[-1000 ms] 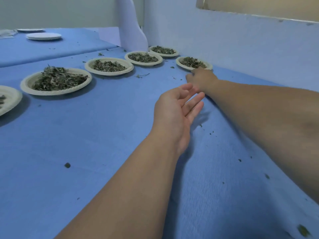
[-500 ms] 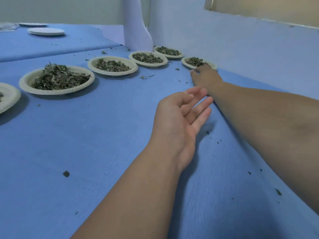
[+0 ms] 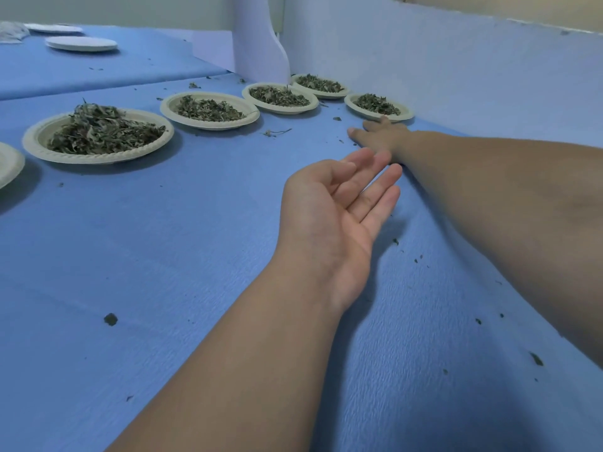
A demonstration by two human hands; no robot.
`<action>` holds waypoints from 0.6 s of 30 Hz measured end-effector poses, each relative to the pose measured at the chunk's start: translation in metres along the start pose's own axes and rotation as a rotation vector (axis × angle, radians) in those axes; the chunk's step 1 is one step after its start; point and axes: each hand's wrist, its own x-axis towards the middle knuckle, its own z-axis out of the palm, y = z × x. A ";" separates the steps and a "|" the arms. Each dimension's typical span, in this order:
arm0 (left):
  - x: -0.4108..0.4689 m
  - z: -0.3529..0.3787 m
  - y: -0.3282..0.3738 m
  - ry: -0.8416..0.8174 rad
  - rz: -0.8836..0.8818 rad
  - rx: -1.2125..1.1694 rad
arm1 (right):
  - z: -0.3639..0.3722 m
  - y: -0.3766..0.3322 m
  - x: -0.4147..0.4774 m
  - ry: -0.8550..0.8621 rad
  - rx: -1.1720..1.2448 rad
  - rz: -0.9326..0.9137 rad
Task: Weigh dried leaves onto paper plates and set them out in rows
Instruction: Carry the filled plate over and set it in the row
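Several paper plates of dried leaves stand in a row on the blue table cover [image 3: 137, 256]: a large one [image 3: 98, 137] at the left, then others [image 3: 210, 110] [image 3: 280, 97] [image 3: 319, 86] toward the back. A further plate of leaves [image 3: 378, 107] sits by the blue side wall. My right hand [image 3: 380, 135] lies flat on the cover just in front of that plate, fingertips touching its rim. My left hand [image 3: 332, 210] hovers palm up, fingers relaxed, holding nothing.
Two empty white plates [image 3: 81, 44] [image 3: 54, 27] lie on the far table at the upper left. Part of another plate [image 3: 8, 164] shows at the left edge. A blue wall [image 3: 456, 76] bounds the right side. Leaf crumbs dot the cover.
My right hand has flattened and spread its fingers at the rim of the plate by the wall. My left hand stays palm up, barely shifted.
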 end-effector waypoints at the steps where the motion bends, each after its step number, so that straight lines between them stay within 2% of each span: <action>1: 0.000 0.000 0.000 -0.005 -0.002 0.002 | -0.001 0.000 0.001 -0.014 -0.005 0.003; 9: 0.003 0.001 0.000 -0.024 0.001 0.053 | 0.002 0.001 -0.011 0.003 0.040 0.000; 12: 0.005 -0.001 -0.002 -0.012 0.045 0.127 | 0.004 0.006 -0.025 -0.035 -0.061 -0.006; 15: 0.010 0.000 -0.009 0.028 0.124 0.401 | 0.007 0.013 -0.052 0.012 -0.060 0.019; 18: 0.014 0.000 -0.022 0.038 0.228 0.821 | 0.009 0.025 -0.088 0.040 -0.037 0.022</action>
